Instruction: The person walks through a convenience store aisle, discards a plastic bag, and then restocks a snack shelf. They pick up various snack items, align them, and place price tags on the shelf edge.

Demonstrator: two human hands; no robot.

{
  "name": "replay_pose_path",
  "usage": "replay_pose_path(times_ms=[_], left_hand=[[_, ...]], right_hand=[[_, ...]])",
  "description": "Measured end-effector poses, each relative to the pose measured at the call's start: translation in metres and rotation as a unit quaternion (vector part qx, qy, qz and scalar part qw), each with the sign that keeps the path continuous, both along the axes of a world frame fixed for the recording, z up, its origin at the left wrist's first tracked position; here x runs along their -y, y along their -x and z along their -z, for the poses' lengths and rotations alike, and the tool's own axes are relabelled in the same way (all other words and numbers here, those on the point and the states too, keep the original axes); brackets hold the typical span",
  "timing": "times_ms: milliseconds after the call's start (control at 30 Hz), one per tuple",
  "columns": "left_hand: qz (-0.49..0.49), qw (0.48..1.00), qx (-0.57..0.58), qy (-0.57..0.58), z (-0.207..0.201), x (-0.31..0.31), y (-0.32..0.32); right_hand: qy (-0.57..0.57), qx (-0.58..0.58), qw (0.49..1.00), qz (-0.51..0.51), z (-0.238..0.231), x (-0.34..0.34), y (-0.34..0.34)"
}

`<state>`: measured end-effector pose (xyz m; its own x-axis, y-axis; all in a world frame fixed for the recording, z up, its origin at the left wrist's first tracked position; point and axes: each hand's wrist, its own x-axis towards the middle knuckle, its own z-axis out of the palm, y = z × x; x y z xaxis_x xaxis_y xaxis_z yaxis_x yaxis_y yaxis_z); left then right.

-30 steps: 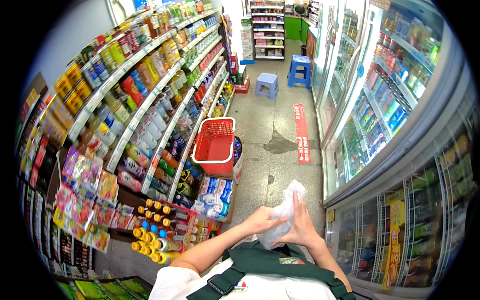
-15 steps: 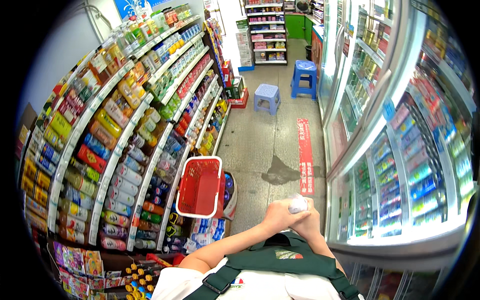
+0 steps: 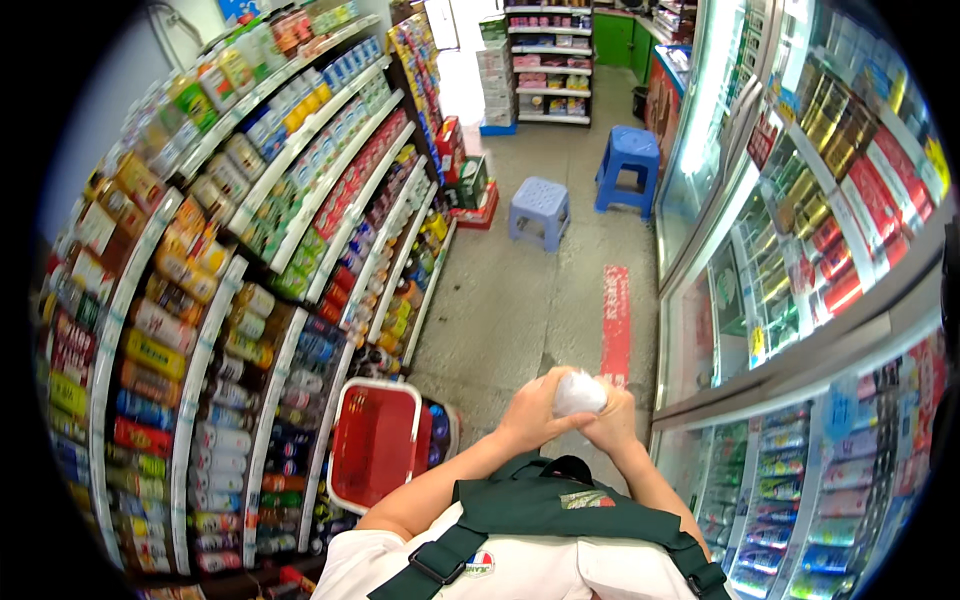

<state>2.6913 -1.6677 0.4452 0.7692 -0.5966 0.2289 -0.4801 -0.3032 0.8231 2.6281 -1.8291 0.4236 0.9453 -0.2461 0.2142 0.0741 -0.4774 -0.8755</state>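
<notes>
In front of my chest, my left hand (image 3: pixel 530 413) and my right hand (image 3: pixel 614 420) both close around a small white, rounded bundle (image 3: pixel 580 393). Its surface looks crumpled and slightly shiny; whether it is paper, cloth or plastic film I cannot tell. The thumbs and fingers press on it from both sides, and its underside is hidden. Below my left forearm a red shopping basket (image 3: pixel 376 440) with a white rim stands beside the shelves, apart from my hands. A dark green apron (image 3: pixel 540 508) covers my white top.
Shelves of bottles and cans (image 3: pixel 215 440) line the left. Glass-door drink coolers (image 3: pixel 800 370) run along the right. A pale blue low stool (image 3: pixel 540 205) and a taller blue stool (image 3: pixel 628 165) stand in the aisle. A red floor strip (image 3: pixel 616 315) lies by the coolers.
I have moved forward along the aisle; the basket and shelves have slid down in view and the stools look nearer. My hands have lifted slightly and show more of the white bundle.
</notes>
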Motion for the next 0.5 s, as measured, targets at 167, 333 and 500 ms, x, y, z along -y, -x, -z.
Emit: replay_pose_path(times_ms=[167, 333, 500], left_hand=[[0.007, 0.997, 0.080, 0.007, 0.005, 0.043, -0.117], [0.019, 0.995, 0.098, 0.001, 0.001, 0.083, -0.220], [-0.039, 0.996, 0.039, -0.063, 0.020, 0.127, -0.325]], right_hand=[[-0.046, -0.008, 0.999, 0.011, -0.001, 0.039, -0.108], [-0.096, -0.011, 0.995, 0.012, 0.010, 0.079, -0.206], [-0.095, -0.026, 0.995, 0.006, 0.024, 0.116, -0.316]])
